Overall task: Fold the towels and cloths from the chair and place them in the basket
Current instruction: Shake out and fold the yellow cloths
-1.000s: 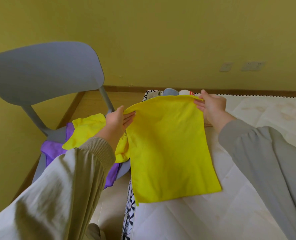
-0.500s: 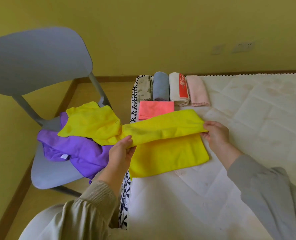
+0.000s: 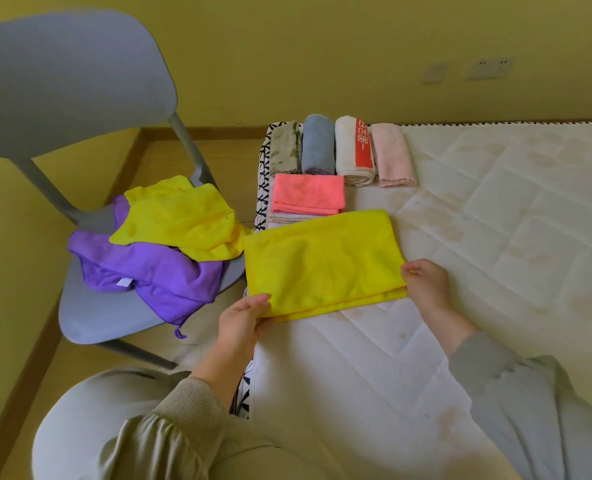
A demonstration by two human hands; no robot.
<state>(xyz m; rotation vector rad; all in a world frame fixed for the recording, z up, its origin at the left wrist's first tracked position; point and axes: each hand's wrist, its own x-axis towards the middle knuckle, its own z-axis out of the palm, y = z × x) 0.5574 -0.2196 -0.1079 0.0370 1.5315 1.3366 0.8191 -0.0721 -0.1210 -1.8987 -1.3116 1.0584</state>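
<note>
We see the left hand (image 3: 242,320) pinching the near left corner of the folded yellow cloth (image 3: 322,265), and the right hand (image 3: 426,285) gripping its near right corner; the cloth lies flat on the mattress (image 3: 495,220). Just behind the yellow cloth lies a folded coral cloth (image 3: 308,194), and farther behind a row of four rolled towels (image 3: 353,150). Left of it stands the grey chair (image 3: 90,313), carrying a second yellow cloth (image 3: 180,220) over a purple cloth (image 3: 156,275).
</note>
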